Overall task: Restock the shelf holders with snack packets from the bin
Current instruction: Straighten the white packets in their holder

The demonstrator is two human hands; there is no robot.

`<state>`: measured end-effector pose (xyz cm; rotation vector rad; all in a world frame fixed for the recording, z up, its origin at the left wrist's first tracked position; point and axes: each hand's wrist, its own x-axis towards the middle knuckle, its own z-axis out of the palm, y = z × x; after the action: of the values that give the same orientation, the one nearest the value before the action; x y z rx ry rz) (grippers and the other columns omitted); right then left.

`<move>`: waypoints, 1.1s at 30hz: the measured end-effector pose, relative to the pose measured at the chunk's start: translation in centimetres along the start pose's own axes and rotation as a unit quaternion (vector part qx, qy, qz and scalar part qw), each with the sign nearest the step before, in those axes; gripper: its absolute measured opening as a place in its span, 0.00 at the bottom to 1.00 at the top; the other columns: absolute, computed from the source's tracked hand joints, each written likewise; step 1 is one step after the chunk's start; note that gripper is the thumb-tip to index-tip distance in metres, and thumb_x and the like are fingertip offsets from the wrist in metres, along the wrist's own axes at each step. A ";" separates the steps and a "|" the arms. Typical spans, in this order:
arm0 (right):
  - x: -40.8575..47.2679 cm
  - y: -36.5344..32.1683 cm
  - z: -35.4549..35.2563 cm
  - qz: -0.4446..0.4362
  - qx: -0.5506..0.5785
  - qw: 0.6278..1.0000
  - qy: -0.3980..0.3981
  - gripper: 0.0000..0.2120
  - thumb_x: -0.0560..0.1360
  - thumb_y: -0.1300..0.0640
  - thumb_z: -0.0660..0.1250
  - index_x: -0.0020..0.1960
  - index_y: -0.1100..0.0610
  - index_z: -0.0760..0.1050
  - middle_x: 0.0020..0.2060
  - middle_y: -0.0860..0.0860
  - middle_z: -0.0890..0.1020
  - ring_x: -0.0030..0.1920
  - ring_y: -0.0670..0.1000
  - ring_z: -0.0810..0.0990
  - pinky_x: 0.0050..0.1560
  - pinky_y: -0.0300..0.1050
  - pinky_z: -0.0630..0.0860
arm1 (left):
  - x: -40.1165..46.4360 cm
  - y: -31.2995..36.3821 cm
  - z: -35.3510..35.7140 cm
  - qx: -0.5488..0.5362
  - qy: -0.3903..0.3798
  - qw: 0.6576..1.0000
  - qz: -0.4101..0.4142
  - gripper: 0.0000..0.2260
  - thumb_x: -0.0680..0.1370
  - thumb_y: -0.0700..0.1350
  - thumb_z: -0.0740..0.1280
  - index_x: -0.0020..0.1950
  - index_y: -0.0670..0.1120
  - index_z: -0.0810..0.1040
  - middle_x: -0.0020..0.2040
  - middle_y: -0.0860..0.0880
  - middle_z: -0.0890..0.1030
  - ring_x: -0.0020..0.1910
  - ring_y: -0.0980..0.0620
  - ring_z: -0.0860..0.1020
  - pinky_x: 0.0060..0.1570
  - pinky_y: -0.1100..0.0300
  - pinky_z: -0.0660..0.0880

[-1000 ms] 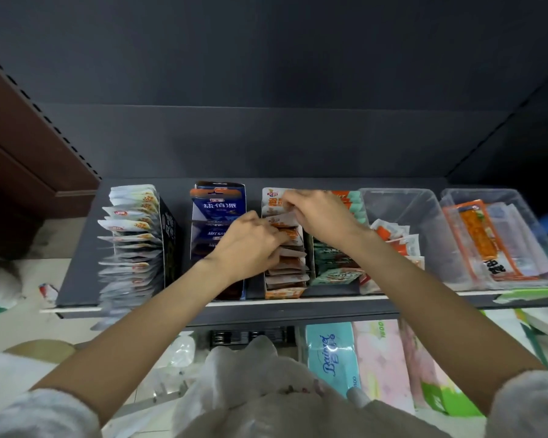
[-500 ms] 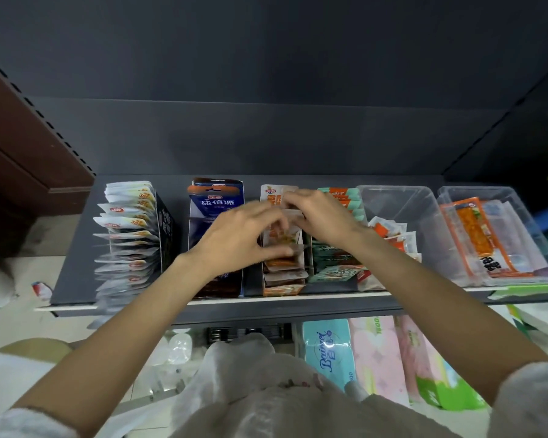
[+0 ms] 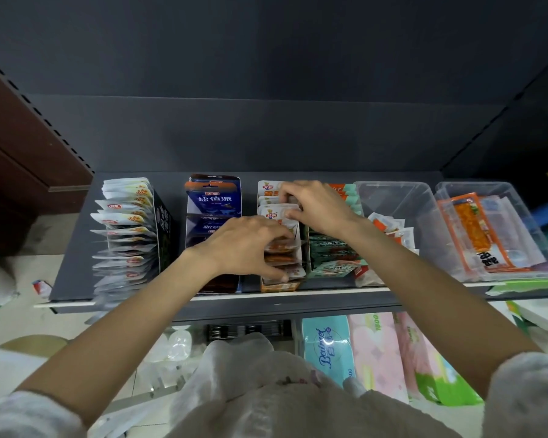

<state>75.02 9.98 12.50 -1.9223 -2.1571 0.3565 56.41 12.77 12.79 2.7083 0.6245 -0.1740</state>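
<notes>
Both hands worked the middle holder (image 3: pixel 299 248) on the shelf (image 3: pixel 76 263): left hand (image 3: pixel 247 245) w/ fingers curled round the front snack packets (image 3: pixel 280 248), prob. bracing the row, right hand (image 3: pixel 314 207) pinching a rear packet (image 3: pixel 274 213) to seat it upright.

Under my right hand (image 3: pixel 317 207) I see white-orange packets (image 3: pixel 274 213); left of my left hand (image 3: pixel 247 248), a dark blue box (image 3: pixel 214 200).
</notes>
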 end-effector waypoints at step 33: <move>-0.7 0.1 -0.1 -0.040 0.031 0.998 -0.029 0.09 0.73 0.58 0.71 0.51 0.55 0.76 0.51 0.50 0.80 0.46 0.47 0.77 0.47 0.46 0.76 | -2.2 1.7 0.8 0.008 -0.009 1.000 -0.004 0.16 0.78 0.55 0.63 0.66 0.55 0.74 0.59 0.53 0.81 0.55 0.53 0.79 0.53 0.55 0.76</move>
<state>75.23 9.28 12.60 -1.8078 -2.2236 0.4643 55.16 10.18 13.03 2.7173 0.6299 -0.2070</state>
